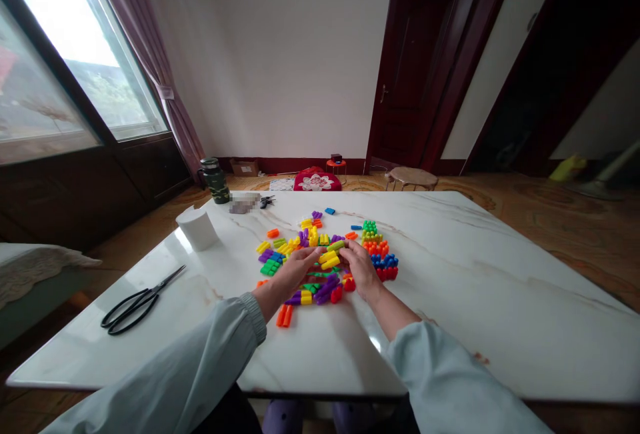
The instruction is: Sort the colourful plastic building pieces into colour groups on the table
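Observation:
Over a pile of coloured plastic building blocks, my left hand (294, 270) is closed on a yellow building block (329, 261). My right hand (362, 269) pinches an olive-green building block (336, 245) just above the yellow one. The two blocks meet or nearly meet; I cannot tell whether they are joined. Below my hands lie purple blocks (327, 289) and a red block (337, 295). Orange blocks (285, 315) sit closer to me. To the right of my right hand, blocks stand grouped by colour: green (369, 227), orange (376, 247), blue (385, 261) and red (387, 273).
On the white marbled table (475, 301), black-handled scissors (143, 301) lie at left. Behind them stand a white paper roll (197, 228) and a camouflage flask (215, 182). A small black tool (267, 201) lies near the far edge. Beyond is a stool (411, 177).

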Demonstrator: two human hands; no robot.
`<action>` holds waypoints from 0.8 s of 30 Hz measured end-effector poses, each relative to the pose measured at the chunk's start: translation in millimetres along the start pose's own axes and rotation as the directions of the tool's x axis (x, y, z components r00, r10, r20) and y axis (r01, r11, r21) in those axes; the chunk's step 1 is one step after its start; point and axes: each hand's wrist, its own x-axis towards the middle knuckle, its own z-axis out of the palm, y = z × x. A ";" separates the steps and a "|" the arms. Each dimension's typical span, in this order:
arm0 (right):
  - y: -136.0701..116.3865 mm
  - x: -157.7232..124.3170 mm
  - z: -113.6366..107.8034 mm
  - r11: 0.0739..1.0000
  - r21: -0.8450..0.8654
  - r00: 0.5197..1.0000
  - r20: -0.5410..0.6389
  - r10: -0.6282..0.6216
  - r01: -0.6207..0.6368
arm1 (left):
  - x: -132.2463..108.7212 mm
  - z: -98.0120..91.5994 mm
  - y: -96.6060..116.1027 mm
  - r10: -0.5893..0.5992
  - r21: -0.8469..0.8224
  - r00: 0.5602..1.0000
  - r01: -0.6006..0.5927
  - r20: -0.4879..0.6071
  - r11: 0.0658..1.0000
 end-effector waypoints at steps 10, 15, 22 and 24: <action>11.5 4.6 -10.4 0.851 -0.495 0.984 0.077 -0.160 0.177 | 8.7 -17.3 -9.1 -0.030 0.158 0.993 0.047 -0.112 0.986; 23.9 21.0 -32.3 0.831 -0.554 0.980 -0.185 -0.069 -0.046 | 11.5 -24.3 -7.9 0.066 0.317 0.990 -0.023 -0.125 0.948; 25.3 24.6 -17.5 0.839 -0.543 0.978 -0.151 -0.146 0.042 | 13.2 -5.9 -8.6 0.254 0.361 0.966 -0.251 0.040 0.898; 15.3 17.3 -14.5 0.843 -0.531 0.984 -0.085 -0.156 0.088 | 16.1 -6.7 -10.9 0.262 0.367 0.963 -0.264 0.057 0.892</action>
